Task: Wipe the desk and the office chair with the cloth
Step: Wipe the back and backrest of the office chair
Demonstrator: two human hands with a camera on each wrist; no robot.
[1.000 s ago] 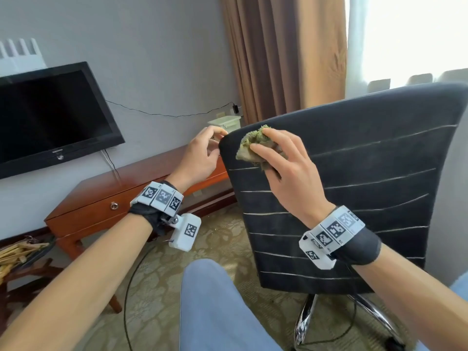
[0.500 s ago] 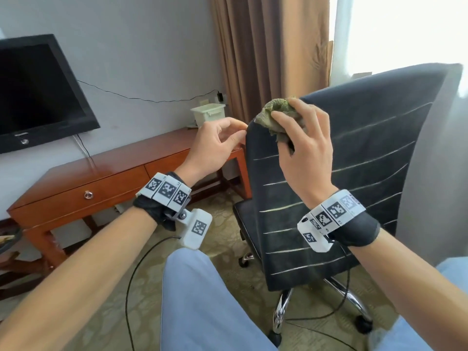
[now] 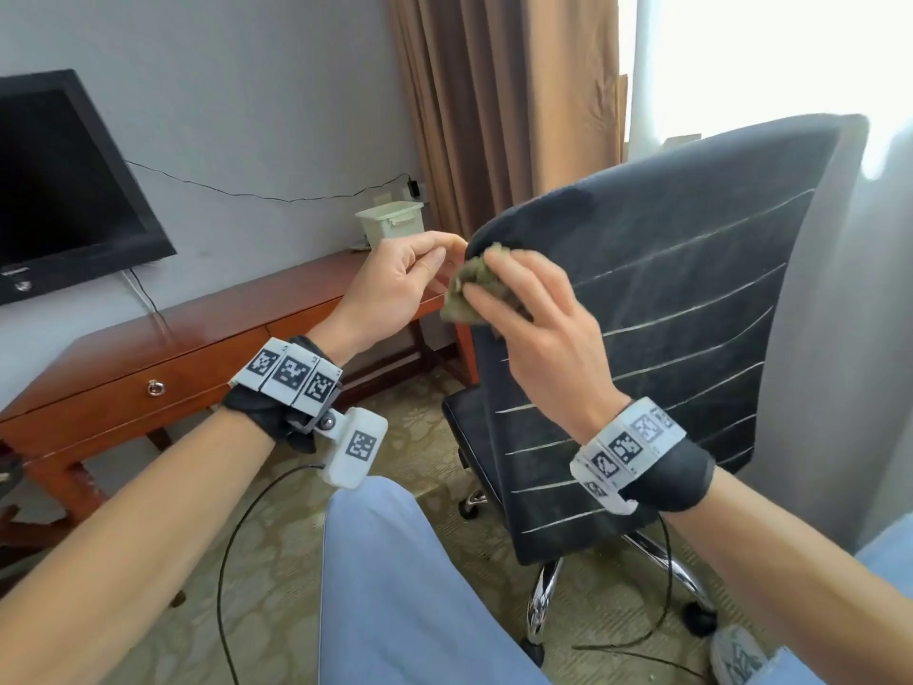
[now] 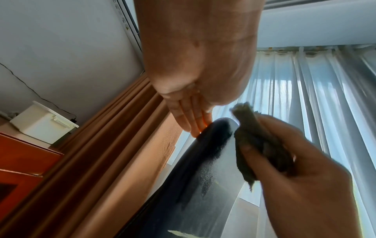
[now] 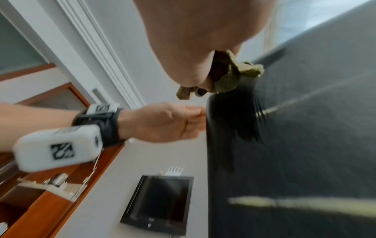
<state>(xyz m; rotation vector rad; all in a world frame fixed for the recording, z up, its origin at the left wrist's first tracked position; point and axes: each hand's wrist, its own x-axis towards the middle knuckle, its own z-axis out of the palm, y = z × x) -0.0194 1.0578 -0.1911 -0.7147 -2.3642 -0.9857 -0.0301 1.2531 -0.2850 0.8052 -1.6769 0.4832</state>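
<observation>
The office chair (image 3: 667,313) has a dark backrest with thin pale stripes and stands right of the wooden desk (image 3: 197,328). My right hand (image 3: 523,309) grips a crumpled green cloth (image 3: 469,294) and presses it on the backrest's upper left edge. In the right wrist view the cloth (image 5: 234,75) bulges out from under the palm against the chair (image 5: 305,145). My left hand (image 3: 439,249) is just left of the cloth. Its straight fingers (image 4: 189,119) touch the far side of the chair's corner (image 4: 203,169), holding nothing.
A white box (image 3: 390,222) sits at the desk's far right end, and a dark TV (image 3: 64,180) hangs on the wall above it. Brown curtains (image 3: 494,116) hang behind the chair. My knee in blue jeans (image 3: 395,585) and cables lie near the chrome chair base (image 3: 543,595).
The right hand has slid the cloth from the backrest's top corner down onto its left edge. The left hand stays at that corner, its fingers straighter now.
</observation>
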